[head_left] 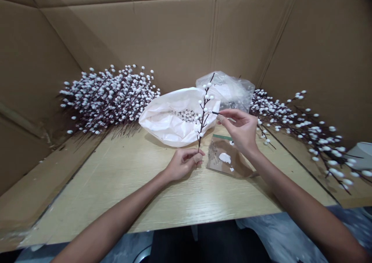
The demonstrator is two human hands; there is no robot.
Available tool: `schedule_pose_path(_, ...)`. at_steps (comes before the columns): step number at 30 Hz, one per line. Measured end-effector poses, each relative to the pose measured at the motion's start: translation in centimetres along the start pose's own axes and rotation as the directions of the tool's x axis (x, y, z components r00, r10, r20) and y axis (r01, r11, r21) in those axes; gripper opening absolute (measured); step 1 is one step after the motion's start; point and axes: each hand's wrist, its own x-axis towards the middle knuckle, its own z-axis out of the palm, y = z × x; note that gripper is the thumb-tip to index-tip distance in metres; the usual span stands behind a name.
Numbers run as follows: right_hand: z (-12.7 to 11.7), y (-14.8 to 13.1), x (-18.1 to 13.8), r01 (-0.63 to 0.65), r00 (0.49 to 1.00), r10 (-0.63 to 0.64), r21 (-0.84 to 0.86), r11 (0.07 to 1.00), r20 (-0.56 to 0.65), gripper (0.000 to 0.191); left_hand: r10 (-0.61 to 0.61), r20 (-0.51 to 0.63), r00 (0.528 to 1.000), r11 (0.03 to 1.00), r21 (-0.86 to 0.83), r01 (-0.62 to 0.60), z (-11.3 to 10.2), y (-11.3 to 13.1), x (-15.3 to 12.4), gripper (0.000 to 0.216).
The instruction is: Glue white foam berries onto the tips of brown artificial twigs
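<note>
Held upright in the middle is an artificial berry branch, a dark stem with white berries on short twigs. My left hand is closed round its lower end. With the thumb and fingertips of my right hand I pinch a thin dark stick, whose tip is close to the branch's right side. Whether the tip touches the branch, I cannot tell. Behind the branch lies an open white plastic bag with many loose white berries inside. Below my right hand, a brown sheet bears a patch of white paste.
A large pile of white-berry branches lies at the back left. More berry branches stretch along the right side. A clear plastic bag stands behind the white one. Cardboard walls enclose the wooden table.
</note>
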Motion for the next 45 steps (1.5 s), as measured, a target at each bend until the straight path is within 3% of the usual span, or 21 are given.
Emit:
schedule_pose_path(24, -0.1, 0.4, -0.1, 0.108, 0.994, -0.108, -0.040, 0.993, 0.006, 0.007, -0.017, -0.036, 0.999, 1.000, -0.021, 0.017, 0.1, 0.3, 0.0, 0.036)
schedule_pose_path(35, -0.2, 0.5, -0.1, 0.096, 0.995, -0.095, -0.083, 0.992, 0.015, 0.008, -0.022, -0.037, 0.999, 1.000, -0.016, 0.021, 0.2, 0.5, 0.0, 0.034)
schedule_pose_path(40, -0.1, 0.1, -0.1, 0.081, 0.996, -0.084, -0.098, 0.992, -0.023, 0.007, -0.012, -0.053, 0.999, 1.000, -0.010, 0.012, 0.2, 0.6, 0.0, 0.035)
schedule_pose_path(45, -0.7, 0.3, 0.8, 0.084, 0.986, -0.092, -0.062, 0.995, -0.140, 0.009, -0.002, -0.035, 0.999, 1.000, 0.002, 0.002, 0.1, 0.2, 0.0, 0.033)
